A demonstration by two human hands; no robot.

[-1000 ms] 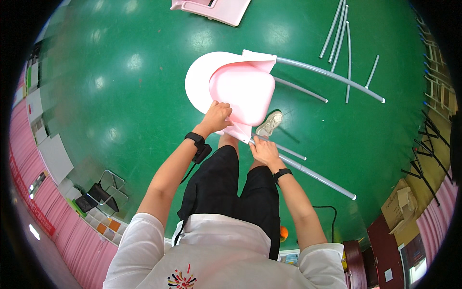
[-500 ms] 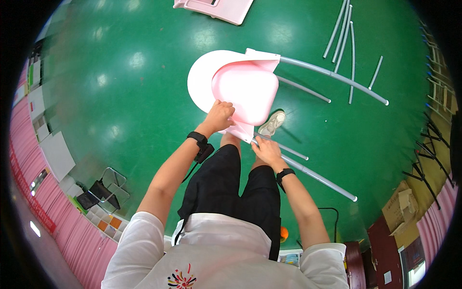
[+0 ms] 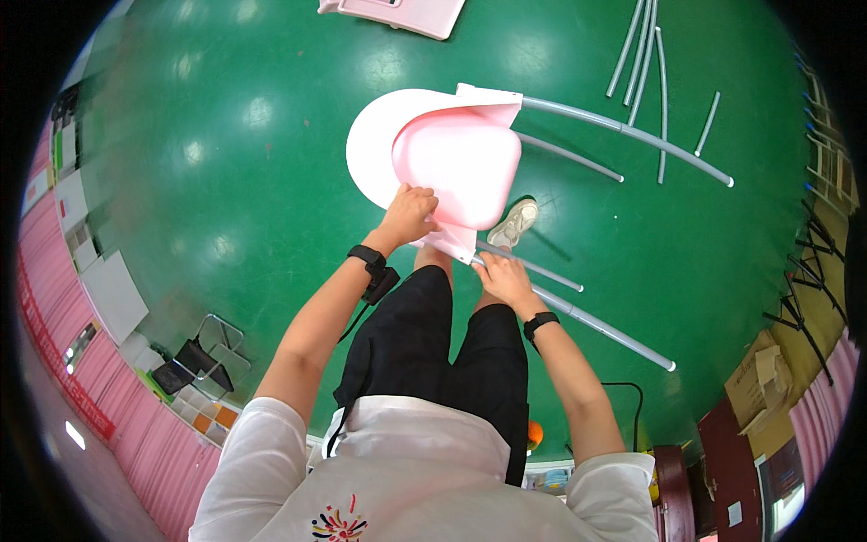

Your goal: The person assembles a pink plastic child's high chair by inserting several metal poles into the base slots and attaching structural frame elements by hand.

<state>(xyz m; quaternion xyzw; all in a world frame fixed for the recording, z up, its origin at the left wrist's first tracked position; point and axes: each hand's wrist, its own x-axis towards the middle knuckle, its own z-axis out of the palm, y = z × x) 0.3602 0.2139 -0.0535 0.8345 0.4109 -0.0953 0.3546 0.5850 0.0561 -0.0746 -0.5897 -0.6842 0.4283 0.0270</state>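
View shifted, chair (image 3: 461,167) edge held (floor (image 3: 262,208) around)

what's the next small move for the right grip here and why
Probably a gentle push of the nearest grey leg toward the pink chair seat: the right grip is on that leg close to the seat, and the left grip is on the seat's near side, well placed to brace it. How firmly the leg sits isn't visible.

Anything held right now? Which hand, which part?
Left hand holds the pink seat by its near side edge; right hand holds a grey leg near its seat end.
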